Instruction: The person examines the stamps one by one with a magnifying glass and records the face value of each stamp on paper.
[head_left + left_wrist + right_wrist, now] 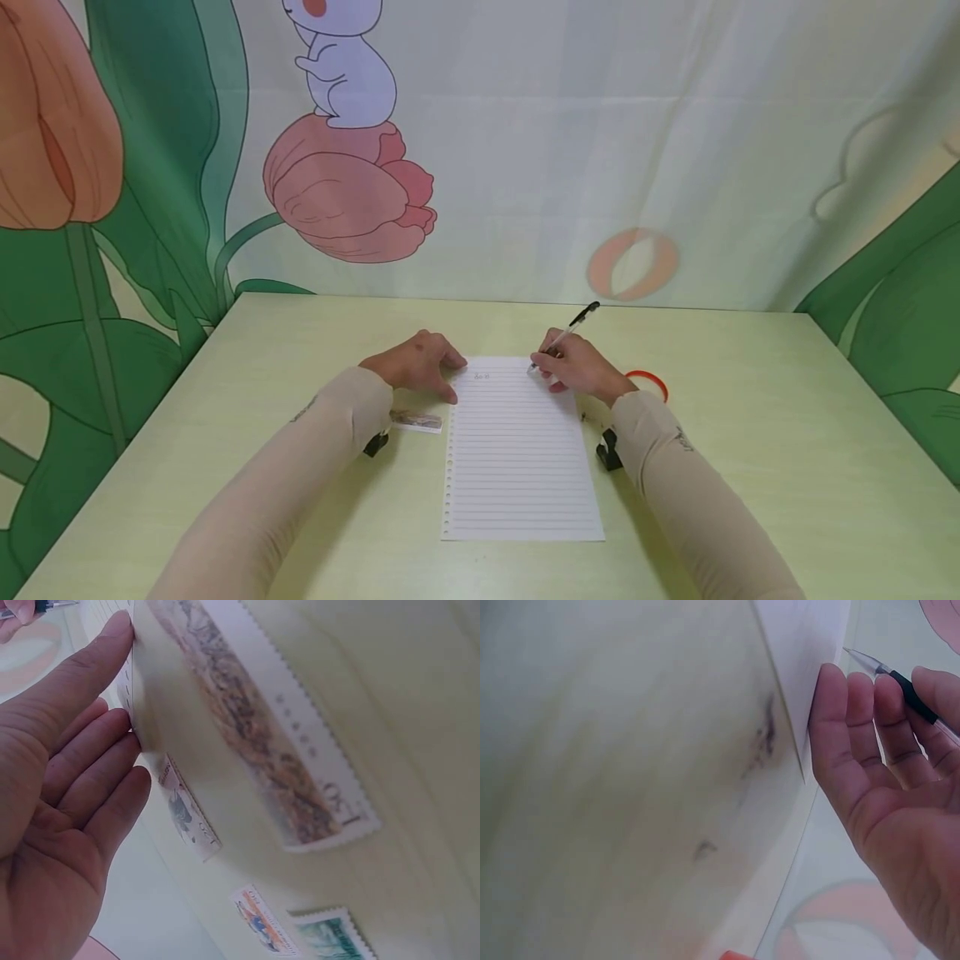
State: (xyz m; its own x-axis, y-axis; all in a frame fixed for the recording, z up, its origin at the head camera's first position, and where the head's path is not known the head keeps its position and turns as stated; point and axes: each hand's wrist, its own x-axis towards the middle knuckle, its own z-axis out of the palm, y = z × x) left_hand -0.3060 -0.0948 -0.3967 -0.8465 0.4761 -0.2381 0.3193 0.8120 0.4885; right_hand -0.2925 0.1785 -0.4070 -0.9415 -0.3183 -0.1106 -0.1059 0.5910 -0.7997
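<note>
A lined sheet of loose-leaf paper, with holes down its left side, lies on the table. My right hand pinches a pen with a black cap end, its tip down near the top right of the sheet. In the right wrist view the pen shows a dark grip between thumb and fingers. Small faint writing stands near the sheet's top left. My left hand touches the upper left edge of the sheet, thumb and fingers spread. Beside it lies a long postage stamp.
Further stamps, a narrow one, an orange-and-blue one and a green one, lie on the table. A red ring lies beyond the right wrist. A patterned curtain hangs behind the table.
</note>
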